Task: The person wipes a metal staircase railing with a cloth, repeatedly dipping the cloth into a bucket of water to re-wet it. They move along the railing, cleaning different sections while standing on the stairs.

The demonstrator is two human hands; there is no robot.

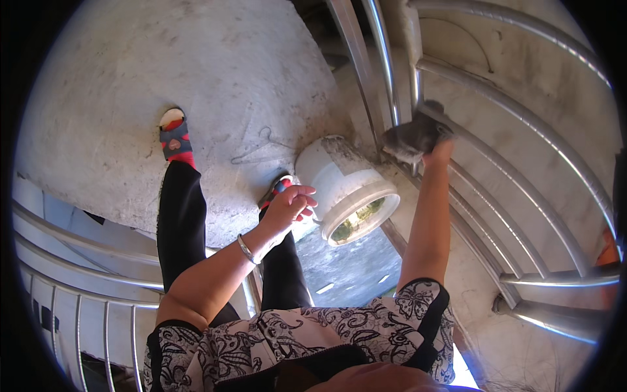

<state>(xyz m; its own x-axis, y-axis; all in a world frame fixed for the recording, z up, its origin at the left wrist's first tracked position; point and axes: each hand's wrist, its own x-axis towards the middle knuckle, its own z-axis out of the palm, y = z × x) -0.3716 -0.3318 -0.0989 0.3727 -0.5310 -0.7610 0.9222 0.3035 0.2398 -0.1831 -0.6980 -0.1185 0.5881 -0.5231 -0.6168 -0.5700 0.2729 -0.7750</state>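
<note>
My right hand is closed on a grey cloth, which lies against the metal railing post and rail at the upper right. My left hand is raised in front of me with its fingers loosely curled and nothing seen in it; a silver bangle is on that wrist. Between my hands stands a white plastic bucket, seen tilted, with greenish and yellowish matter visible through its mouth. A wire clothes hanger lies on the floor left of the bucket.
Metal railings curve along the right side, and more railings stand at the lower left. The concrete landing has an edge at the lower left. My feet, in slippers, stand on it. Something orange shows at the far right.
</note>
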